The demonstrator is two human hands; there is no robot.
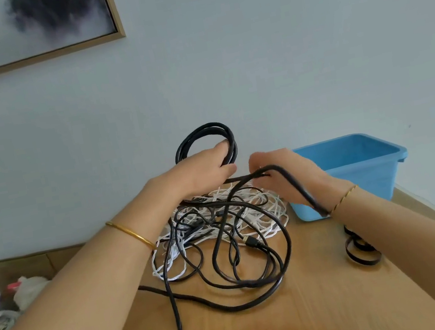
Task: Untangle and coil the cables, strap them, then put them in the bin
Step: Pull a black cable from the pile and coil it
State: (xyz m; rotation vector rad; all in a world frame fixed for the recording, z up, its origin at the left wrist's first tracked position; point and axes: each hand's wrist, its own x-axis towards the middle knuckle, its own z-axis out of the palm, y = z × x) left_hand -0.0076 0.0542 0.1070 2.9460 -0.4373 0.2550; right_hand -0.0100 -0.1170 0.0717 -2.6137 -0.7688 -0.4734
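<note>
My left hand (205, 171) grips a small coil of black cable (207, 137), held upright above the table. My right hand (284, 173) pinches the same black cable (295, 183) just right of the coil; the cable bends over that hand and runs down across my wrist. Below both hands lies a tangle of black cables (226, 253) mixed with thin white cable (249, 203) on the wooden table (309, 314). A black plug (252, 242) shows in the tangle. One black cable runs off the table's front edge. A blue plastic bin (361, 165) stands at the back right.
Black straps (361, 251) lie in loops on the table under my right forearm. A cardboard box (14, 270) with bags and clutter sits left of the table. A framed picture (34, 25) hangs on the pale wall behind.
</note>
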